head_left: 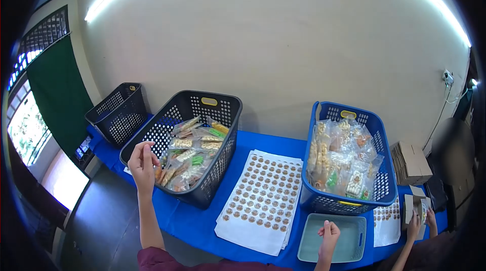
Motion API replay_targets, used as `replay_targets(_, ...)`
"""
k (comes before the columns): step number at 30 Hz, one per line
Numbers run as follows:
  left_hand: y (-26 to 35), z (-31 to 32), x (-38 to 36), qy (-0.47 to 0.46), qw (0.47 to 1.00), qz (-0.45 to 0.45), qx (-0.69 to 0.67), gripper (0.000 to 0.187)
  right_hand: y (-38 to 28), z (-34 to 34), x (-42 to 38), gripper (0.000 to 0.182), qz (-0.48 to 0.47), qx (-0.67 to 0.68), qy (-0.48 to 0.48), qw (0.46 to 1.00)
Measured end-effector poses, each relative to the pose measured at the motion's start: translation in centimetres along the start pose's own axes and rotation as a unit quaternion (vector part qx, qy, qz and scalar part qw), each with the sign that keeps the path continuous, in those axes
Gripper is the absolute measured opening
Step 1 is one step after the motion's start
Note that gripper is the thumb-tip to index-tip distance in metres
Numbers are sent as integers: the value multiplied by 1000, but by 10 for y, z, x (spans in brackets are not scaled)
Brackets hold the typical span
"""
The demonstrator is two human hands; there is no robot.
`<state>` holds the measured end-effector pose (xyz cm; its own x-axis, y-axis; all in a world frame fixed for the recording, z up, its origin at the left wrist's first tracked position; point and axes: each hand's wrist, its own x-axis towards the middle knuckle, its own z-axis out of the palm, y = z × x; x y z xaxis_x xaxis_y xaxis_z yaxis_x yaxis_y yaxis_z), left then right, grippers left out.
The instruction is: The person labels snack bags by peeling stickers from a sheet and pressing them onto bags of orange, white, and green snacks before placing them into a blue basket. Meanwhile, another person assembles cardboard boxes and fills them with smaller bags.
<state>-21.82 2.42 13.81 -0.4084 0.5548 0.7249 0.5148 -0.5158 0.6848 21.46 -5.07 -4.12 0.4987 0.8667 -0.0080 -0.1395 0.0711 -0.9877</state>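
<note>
My left hand [143, 163] is raised at the left rim of a large black basket [217, 172], its fingers curled together. Anything in that hand is too small or hidden to make out. Clear packets of snacks [190, 154] fill part of this basket. Over a grey-green plastic tray [310, 248] is my right hand [329, 231], fingers closed and thumb up; I cannot make out anything in them. Sheets of round stickers [263, 195] lie stacked between the hands. Behind the tray, a blue basket [349, 206] holds many snack packets [344, 157].
A smaller black basket [119, 119] stands at the far left of the blue-covered table [253, 139]. At right, another person's hands [417, 223] hold a packet by an open carton [416, 197]. Flat cardboard boxes [411, 162] and another sticker sheet [387, 228] are nearby.
</note>
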Motion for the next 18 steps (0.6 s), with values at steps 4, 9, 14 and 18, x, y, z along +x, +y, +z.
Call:
replay_targets(4, -41, 1, 17, -59, 998, -25, 0, 16, 11, 33, -12, 32, 8, 7, 3, 1000)
replay_targets(9, -71, 12, 37, -200, 979, -1, 39, 13, 23, 69, -32, 32, 14, -10, 8, 1000)
replay_targets(14, -129, 44, 74, -350, 929, 48, 107, 16, 30, 94, -50, 33, 11, -31, 26, 999)
replay_targets(18, -249, 83, 70, -452, 866, 100, 186, 21, 33, 108, -69, 33, 9, -50, 34, 998)
